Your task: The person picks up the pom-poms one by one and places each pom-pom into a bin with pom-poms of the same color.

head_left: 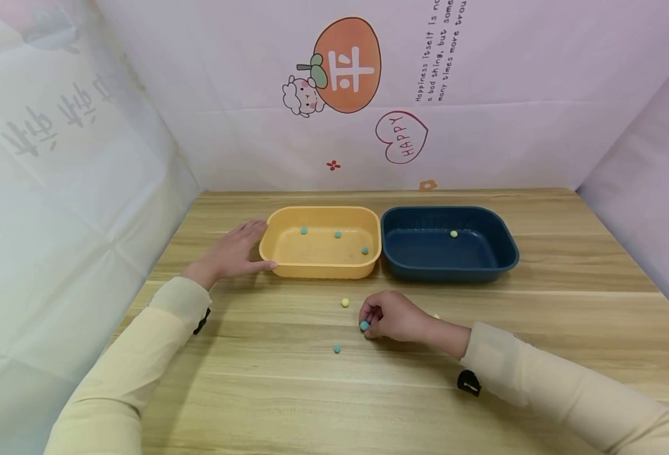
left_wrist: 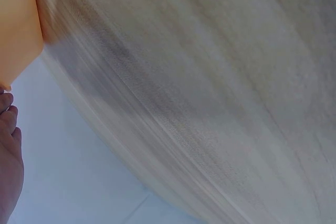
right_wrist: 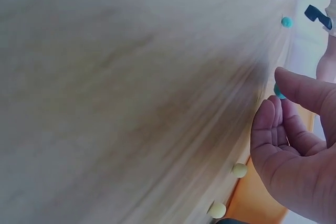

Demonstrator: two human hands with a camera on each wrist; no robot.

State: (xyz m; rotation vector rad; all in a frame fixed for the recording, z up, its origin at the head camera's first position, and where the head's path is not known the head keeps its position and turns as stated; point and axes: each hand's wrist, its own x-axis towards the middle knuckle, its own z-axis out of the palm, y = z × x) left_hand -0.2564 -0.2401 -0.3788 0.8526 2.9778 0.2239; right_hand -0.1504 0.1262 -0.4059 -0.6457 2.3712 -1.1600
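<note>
In the head view my right hand (head_left: 397, 318) pinches a small teal ball (head_left: 365, 326) between thumb and fingertips, low over the table. The right wrist view shows this ball (right_wrist: 279, 92) partly covered by the thumb. A second teal ball (head_left: 337, 349) lies on the wood to the left, nearer the front. One pale yellow ball (head_left: 345, 303) sits just beyond the hand; another yellow ball (head_left: 436, 316) is half hidden behind the right wrist. My left hand (head_left: 234, 251) rests against the left end of a yellow-orange bin (head_left: 323, 272), fingers extended, thumb along its front.
Several teal balls (head_left: 338, 234) lie inside the yellow-orange bin. A dark blue bin (head_left: 450, 274) stands beside it on the right, with one yellow ball (head_left: 453, 234) inside. Printed cloth (head_left: 243, 139) hangs behind the wooden table (head_left: 289, 404) and along its sides.
</note>
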